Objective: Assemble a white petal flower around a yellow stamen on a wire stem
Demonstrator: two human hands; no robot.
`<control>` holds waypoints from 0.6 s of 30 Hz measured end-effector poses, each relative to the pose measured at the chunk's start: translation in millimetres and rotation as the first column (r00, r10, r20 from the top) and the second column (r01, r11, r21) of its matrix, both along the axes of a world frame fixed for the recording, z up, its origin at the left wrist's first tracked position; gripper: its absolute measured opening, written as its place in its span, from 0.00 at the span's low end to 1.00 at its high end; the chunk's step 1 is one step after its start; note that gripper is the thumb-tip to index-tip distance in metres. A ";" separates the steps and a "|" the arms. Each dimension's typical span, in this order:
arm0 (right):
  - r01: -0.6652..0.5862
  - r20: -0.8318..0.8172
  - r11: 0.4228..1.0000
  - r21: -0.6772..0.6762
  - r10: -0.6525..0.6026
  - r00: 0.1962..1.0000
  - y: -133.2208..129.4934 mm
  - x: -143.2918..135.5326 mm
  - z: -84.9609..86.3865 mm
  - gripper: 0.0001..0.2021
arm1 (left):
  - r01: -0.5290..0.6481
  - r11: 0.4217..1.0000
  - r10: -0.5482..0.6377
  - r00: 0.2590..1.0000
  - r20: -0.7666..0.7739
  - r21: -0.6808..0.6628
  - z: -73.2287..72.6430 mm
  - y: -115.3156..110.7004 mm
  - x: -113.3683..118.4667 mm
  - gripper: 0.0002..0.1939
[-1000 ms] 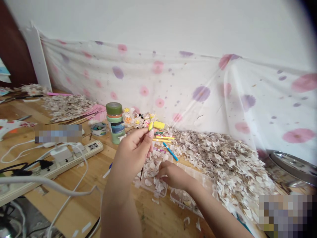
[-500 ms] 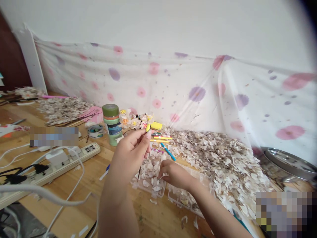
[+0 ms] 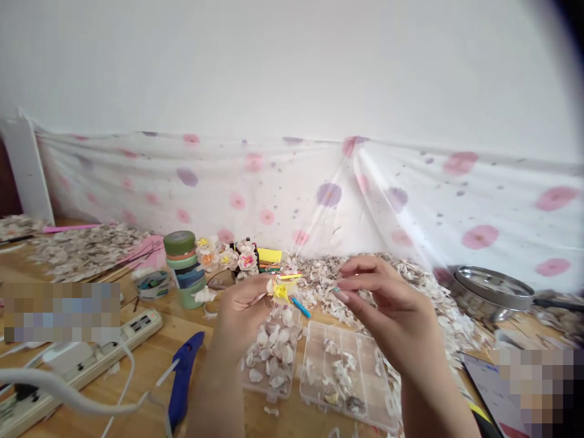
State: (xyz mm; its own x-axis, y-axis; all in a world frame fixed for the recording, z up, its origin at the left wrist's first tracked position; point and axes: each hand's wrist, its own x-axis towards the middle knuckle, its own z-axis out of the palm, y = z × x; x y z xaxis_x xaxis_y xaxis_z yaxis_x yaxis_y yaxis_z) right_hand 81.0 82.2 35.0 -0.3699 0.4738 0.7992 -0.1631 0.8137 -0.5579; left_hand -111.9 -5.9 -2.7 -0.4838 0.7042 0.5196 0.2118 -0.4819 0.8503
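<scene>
My left hand pinches a small flower with a yellow centre and pale petals. To its right, my right hand is raised, its thumb and index finger pressed together on something too small to make out. The two hands are apart. Beneath them lie a clear tray of pale petals and a divided clear box with petal scraps in it. Finished-looking flowers with yellow, orange and pink centres stand behind my left hand.
A green jar and a tape roll stand left. A blue glue gun, power strip and white cables lie nearer. Behind the box spreads a petal heap; a steel pan sits right.
The view has shifted, showing more wall and the glue gun. My right hand has risen from the petal trays to beside the flower. The flower in my left hand now faces me, showing petals.
</scene>
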 end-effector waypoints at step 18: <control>0.228 -0.221 0.972 -0.054 -0.234 0.947 -44.1 41.4 -20.4 0.15 | 0.284 0.879 0.077 0.709 -0.701 0.384 17.0 1.3 31.7 0.07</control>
State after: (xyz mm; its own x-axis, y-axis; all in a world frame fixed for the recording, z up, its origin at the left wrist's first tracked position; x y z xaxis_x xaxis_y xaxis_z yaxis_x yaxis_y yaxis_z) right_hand 122.4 38.1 14.5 -0.0598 0.5476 0.8346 -0.0958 0.8291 -0.5509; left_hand -80.2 -4.6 14.3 0.1923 0.3369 0.9217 0.5623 -0.8076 0.1779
